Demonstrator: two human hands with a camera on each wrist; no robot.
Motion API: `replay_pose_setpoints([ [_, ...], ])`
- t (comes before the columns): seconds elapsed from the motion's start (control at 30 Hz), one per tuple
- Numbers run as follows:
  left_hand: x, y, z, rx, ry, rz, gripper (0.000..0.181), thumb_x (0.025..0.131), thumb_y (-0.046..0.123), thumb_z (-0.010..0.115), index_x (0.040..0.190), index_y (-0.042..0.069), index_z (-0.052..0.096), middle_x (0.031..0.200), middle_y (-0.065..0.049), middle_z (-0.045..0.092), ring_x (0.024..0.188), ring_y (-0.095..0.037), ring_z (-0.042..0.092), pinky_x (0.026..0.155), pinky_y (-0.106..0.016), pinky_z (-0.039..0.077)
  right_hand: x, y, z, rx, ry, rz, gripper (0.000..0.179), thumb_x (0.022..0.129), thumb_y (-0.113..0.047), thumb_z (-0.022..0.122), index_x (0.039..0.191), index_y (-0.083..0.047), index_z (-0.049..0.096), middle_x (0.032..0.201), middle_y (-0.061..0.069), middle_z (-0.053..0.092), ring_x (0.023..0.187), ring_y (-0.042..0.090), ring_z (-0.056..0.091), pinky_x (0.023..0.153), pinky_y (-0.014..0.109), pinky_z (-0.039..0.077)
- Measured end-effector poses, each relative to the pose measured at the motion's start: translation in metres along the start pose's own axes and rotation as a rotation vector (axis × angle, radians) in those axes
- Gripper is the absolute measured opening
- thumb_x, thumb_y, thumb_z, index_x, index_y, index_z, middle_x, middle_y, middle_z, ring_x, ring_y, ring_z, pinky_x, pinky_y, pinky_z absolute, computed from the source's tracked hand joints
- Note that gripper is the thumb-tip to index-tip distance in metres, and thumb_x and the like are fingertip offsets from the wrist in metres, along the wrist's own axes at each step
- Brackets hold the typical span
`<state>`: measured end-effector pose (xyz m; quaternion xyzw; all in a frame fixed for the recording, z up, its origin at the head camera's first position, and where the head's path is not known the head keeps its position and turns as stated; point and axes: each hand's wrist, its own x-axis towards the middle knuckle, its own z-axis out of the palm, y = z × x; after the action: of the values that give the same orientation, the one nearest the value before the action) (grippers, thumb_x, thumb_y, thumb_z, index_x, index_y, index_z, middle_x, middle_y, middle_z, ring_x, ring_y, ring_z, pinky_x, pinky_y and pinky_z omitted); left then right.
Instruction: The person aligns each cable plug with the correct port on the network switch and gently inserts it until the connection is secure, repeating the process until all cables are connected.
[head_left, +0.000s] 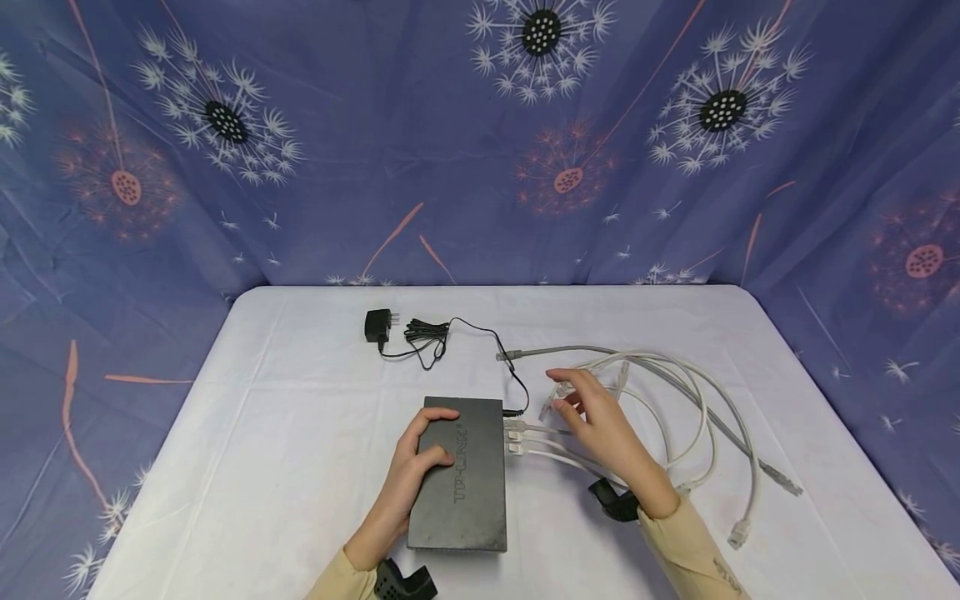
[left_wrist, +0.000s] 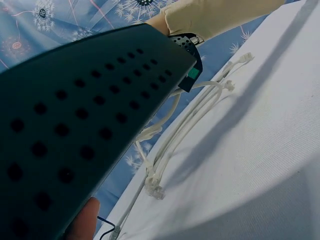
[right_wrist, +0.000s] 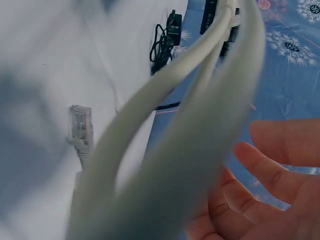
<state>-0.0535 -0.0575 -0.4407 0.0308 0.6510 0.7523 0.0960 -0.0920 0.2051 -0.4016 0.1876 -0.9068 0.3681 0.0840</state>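
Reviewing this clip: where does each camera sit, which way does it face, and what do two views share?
Head: on the head, facing forward and down at the black box; left hand and right hand show.
Left wrist: on that wrist, facing the box's perforated face; a left-hand finger and the right sleeve show.
Right wrist: on that wrist, looking past blurred pale cables toward the power adapter; right-hand fingers show.
Shared: head and right wrist both show the adapter.

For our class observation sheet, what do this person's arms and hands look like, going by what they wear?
Long beige fabric sleeves, dark lettering-like marks on the right one; an angular black device on each wrist; left hand and right hand ungloved.
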Motion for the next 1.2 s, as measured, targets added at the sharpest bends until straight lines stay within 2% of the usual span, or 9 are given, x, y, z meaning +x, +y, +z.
replay_pose_setpoints([
  [0.77,0.000,-0.003,0.000,-0.026,-0.007,-0.019,0.051,0.075,0.000,0.052,0.124,0.011,0.055,0.132,-0.010,0.042,0.113,-0.029,0.039,0.092,-0.041,0.031,0.003,0.021,0.012,0.009,-0.033,0.039,0.038,0.087,0.007,0.060,0.124,0.000,0.057,0.116,0.016,0.058,0.083,0.022,0.062,0.069,0.035,0.049],
  [1.2,0.000,-0.003,0.000,-0.046,-0.018,-0.016,0.051,0.076,-0.002,0.051,0.126,0.009,0.054,0.133,-0.011,0.041,0.112,-0.028,0.041,0.091,-0.039,0.034,0.004,0.035,0.020,0.086,-0.108,0.100,0.037,0.089,0.009,0.053,0.126,0.002,0.054,0.120,0.021,0.056,0.079,0.023,0.062,0.070,0.035,0.047],
])
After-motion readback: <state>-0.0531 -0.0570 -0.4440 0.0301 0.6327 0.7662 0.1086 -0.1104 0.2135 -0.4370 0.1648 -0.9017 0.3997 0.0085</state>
